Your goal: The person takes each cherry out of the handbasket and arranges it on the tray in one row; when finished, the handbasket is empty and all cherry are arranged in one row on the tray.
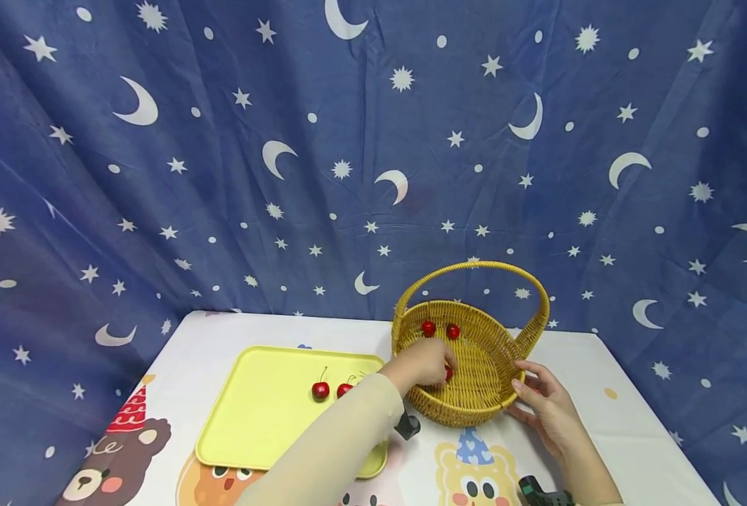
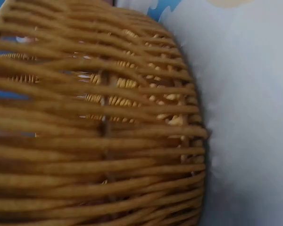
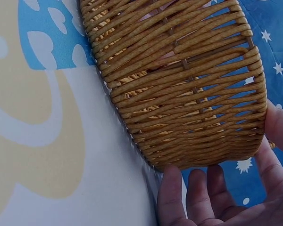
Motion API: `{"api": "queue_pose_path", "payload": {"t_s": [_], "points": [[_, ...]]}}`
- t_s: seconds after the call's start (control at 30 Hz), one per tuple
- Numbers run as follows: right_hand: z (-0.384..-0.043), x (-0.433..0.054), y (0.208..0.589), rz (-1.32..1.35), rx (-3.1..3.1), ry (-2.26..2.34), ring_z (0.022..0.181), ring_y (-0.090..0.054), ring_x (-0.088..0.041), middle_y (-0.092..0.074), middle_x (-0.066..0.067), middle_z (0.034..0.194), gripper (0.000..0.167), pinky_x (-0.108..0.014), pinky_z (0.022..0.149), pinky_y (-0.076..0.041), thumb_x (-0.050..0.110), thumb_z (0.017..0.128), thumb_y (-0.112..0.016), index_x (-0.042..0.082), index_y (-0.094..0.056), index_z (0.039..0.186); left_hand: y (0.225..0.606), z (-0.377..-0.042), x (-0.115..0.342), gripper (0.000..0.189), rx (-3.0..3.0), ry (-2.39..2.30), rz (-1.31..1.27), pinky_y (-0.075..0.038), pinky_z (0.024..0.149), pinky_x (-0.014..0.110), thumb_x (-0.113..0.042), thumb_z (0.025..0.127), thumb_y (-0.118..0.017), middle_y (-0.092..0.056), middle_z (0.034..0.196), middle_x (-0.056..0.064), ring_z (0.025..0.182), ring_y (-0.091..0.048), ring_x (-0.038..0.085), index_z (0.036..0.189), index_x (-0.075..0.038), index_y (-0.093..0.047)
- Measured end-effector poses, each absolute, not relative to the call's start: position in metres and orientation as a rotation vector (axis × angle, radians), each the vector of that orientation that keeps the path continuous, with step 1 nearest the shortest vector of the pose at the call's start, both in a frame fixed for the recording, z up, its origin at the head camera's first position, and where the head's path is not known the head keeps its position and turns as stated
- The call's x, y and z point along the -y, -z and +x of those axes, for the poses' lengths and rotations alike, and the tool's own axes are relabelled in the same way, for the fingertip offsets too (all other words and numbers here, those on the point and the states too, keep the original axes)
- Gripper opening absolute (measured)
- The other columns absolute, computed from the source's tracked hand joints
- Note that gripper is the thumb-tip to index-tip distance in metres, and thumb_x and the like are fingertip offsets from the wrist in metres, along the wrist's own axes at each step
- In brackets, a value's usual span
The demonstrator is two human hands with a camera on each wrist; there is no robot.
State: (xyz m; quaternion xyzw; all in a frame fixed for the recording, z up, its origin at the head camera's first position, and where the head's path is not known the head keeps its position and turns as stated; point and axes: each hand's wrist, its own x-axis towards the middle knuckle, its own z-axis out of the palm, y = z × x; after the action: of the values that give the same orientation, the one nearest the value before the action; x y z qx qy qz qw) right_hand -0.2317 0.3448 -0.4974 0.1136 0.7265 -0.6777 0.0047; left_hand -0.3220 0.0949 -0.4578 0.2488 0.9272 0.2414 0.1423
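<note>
A yellow wicker basket (image 1: 455,414) with a tall arched handle stands right of centre. My left hand (image 1: 422,362) reaches over its near left rim, fingers curled down inside. A red cherry (image 1: 448,374) shows at those fingertips, partly covered by the hand. Two more items lie against the basket's back wall: a left cherry (image 1: 428,328) and a right cherry (image 1: 452,331). At the right rim my right hand (image 1: 547,407) grips the basket; in the right wrist view the thumb lies at the rim and the fingers (image 3: 198,193) against the outside. Only woven wall (image 2: 99,155) fills the left wrist view.
Left of the basket lies a yellow tray (image 1: 253,407). On it are a stemmed cherry (image 1: 320,391) and another cherry (image 1: 344,389), beside the left sleeve (image 1: 335,443), which hides part of the tray. A cartoon-print tablecloth (image 1: 613,422) covers the table; a starry blue curtain (image 1: 348,211) hangs behind.
</note>
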Motion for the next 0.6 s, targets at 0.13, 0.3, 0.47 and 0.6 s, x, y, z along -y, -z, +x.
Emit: {"api": "queue_pose_path", "payload": {"t_s": [0.13,0.3,0.47,0.6], "points": [[-0.232,-0.345,0.496,0.359,-2.282,2.112,0.105,-0.066,-0.01,-0.052,-0.001,0.119,0.042,-0.036,0.089,-0.064,0.014,0.107,-0.067,0.021,-0.056,0.147,0.457,-0.32,-0.096,0.027,-2.691,-0.628,0.755,-0.055,0.088,0.026,-0.004,0.084,-0.084,-0.077,0.105,-0.007,0.093,-0.063,0.012,0.104,-0.021,-0.084],[-0.234,-0.346,0.494,0.366,-2.283,2.106,0.105,-0.066,-0.01,-0.052,-0.001,0.119,0.042,-0.036,0.088,-0.064,0.014,0.107,-0.067,0.021,-0.056,0.147,0.458,-0.324,-0.095,0.029,-2.654,-0.828,0.793,-0.054,0.085,0.024,-0.003,0.085,-0.087,-0.077,0.105,-0.004,0.091,-0.064,0.01,0.109,-0.019,-0.082],[-0.236,-0.347,0.495,0.369,-2.29,2.078,0.108,-0.067,-0.011,-0.053,-0.002,0.124,0.043,-0.037,0.09,-0.064,0.017,0.107,-0.067,0.021,-0.055,0.149,0.453,-0.324,-0.085,0.034,-2.554,-1.178,0.832,-0.054,0.085,0.021,-0.002,0.084,-0.089,-0.077,0.109,-0.003,0.098,-0.067,0.008,0.115,-0.015,-0.081],[-0.238,-0.348,0.497,0.373,-2.289,2.06,0.11,-0.066,-0.012,-0.052,-0.005,0.13,0.045,-0.038,0.091,-0.063,0.018,0.107,-0.067,0.021,-0.054,0.15,0.445,-0.314,-0.066,0.033,-2.526,-1.356,0.823,-0.053,0.08,0.021,-0.006,0.084,-0.091,-0.073,0.107,-0.006,0.09,-0.064,0.005,0.113,-0.018,-0.081]]}}
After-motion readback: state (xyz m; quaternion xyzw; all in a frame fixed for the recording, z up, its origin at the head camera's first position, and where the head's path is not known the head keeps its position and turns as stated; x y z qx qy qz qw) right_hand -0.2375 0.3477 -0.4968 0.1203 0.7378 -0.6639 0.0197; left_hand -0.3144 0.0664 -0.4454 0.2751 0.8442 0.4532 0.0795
